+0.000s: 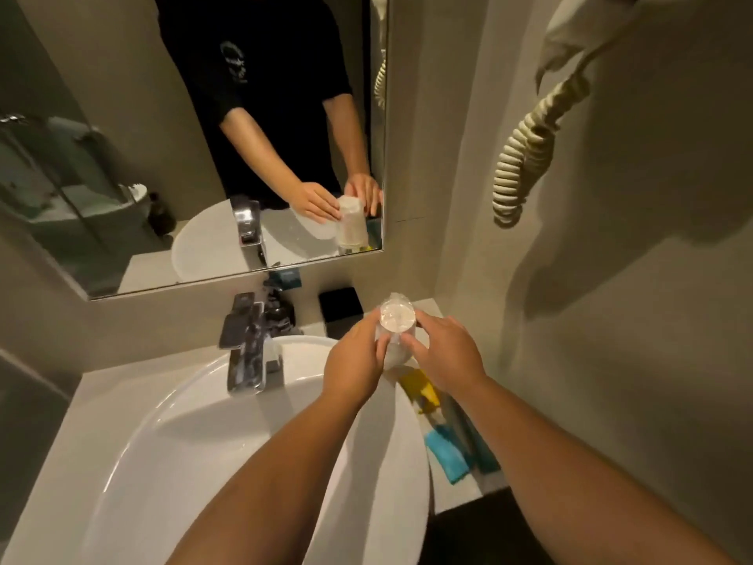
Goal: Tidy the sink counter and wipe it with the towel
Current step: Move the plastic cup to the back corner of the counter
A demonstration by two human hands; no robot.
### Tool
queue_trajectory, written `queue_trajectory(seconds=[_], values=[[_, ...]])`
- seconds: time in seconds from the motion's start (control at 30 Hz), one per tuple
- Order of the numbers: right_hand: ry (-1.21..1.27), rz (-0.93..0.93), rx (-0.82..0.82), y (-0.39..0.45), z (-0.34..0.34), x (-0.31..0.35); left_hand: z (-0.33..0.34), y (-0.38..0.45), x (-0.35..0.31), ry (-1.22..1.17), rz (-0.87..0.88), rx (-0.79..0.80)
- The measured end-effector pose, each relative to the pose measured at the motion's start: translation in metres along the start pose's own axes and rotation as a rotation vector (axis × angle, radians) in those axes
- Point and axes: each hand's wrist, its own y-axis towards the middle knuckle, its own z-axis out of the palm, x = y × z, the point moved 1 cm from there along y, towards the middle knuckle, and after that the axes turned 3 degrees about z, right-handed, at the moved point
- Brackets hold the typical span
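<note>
A clear glass (396, 320) wrapped in thin plastic is upside down above the right side of the counter. My left hand (356, 362) grips its left side and my right hand (442, 352) grips its right side. Below my right hand a yellow packet (419, 391) lies on the grey counter (460, 493). A folded blue cloth (446, 454) lies nearer me on the same narrow strip, with a darker teal item (485, 452) beside it. The white sink basin (203, 442) fills the middle.
A chrome faucet (244, 348) stands at the back of the basin. A black square box (341, 308) and a small teal packet (287, 278) sit against the back wall under the mirror (183, 136). A coiled hair-dryer cord (525, 157) hangs on the right wall.
</note>
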Motion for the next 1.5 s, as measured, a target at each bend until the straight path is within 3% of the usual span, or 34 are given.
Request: queue_trajectory(seconds=[0.27,0.73,1.37,1.5], values=[[-0.012,0.024,0.07,0.086,0.033,-0.053,0.059,0.067,0.029,-0.013,-0.05,0.011],[0.032,0.073,0.042,0.144,0.079,-0.096,0.106,0.121,0.058,0.022,-0.084,0.151],[0.175,0.163,0.051,0.14,0.086,-0.099,0.1,0.116,0.056,0.136,-0.027,0.13],[0.097,0.171,-0.008,0.099,0.063,-0.091,0.073,0.087,0.038,0.2,0.103,0.143]])
